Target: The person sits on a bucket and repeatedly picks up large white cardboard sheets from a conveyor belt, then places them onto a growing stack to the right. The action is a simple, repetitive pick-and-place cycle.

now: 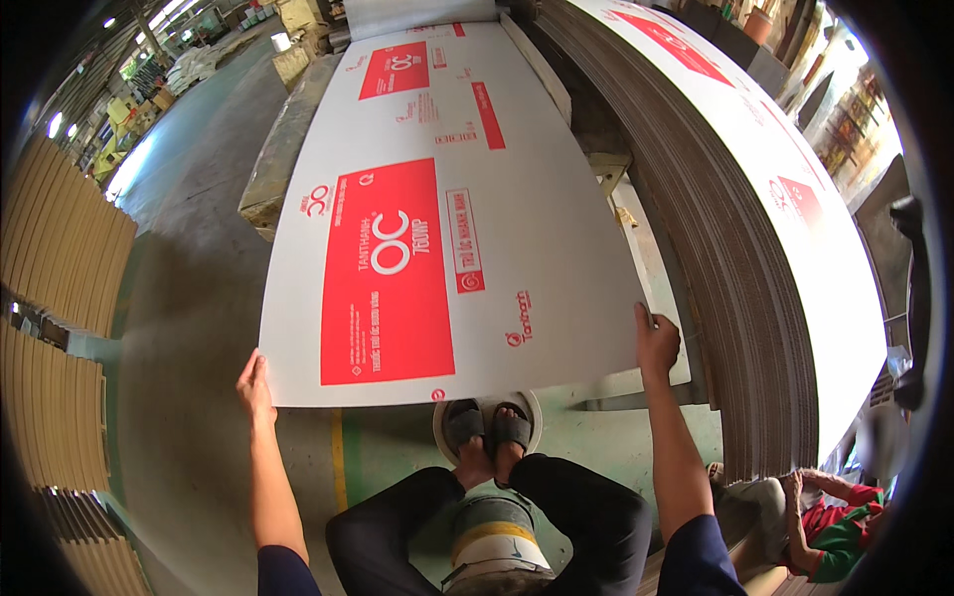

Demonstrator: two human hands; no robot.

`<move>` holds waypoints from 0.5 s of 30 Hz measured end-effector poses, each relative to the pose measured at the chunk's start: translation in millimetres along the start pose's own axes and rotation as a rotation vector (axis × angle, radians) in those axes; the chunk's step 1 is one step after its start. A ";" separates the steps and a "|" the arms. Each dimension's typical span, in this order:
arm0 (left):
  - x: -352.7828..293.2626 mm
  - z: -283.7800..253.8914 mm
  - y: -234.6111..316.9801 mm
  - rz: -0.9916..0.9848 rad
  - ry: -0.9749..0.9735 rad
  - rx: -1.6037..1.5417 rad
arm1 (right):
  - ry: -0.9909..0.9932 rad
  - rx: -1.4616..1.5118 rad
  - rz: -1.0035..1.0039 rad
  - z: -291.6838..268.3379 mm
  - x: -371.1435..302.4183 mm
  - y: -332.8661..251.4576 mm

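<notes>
A long white cardboard sheet (pixel 542 228) with red printed blocks stretches away from me, its far end at a pale roller (pixel 417 12). My left hand (pixel 256 385) is closed on the sheet's near left corner, fingers partly hidden by the edge. On the opposite side, my right hand (pixel 656 343) grips the near right corner. The sheet's near edge spans between my two hands, above my feet and knees. Both arms reach forward.
A tall stack of similar printed sheets (pixel 686 199) stands close on the right. Brown cardboard stacks (pixel 65 228) line the left. Below me are a bucket (pixel 494 541) and my sandalled feet (pixel 487 427). Another person (pixel 830 517) is at the lower right.
</notes>
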State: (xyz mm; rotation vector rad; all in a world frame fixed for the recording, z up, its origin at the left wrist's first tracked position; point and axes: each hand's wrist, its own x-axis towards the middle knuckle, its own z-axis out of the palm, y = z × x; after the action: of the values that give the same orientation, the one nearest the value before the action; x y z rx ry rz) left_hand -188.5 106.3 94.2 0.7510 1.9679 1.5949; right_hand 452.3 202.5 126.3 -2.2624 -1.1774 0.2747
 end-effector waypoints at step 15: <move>9.1 47.5 -31.1 -0.466 0.068 -0.447 | -0.178 0.079 -0.559 -66.4 53.8 -100.7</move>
State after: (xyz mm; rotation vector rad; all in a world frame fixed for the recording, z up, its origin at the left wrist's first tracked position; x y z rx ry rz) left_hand -166.2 141.1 54.2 0.0553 1.5826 1.6796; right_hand 443.2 265.2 242.2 -1.7769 -1.7967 0.2956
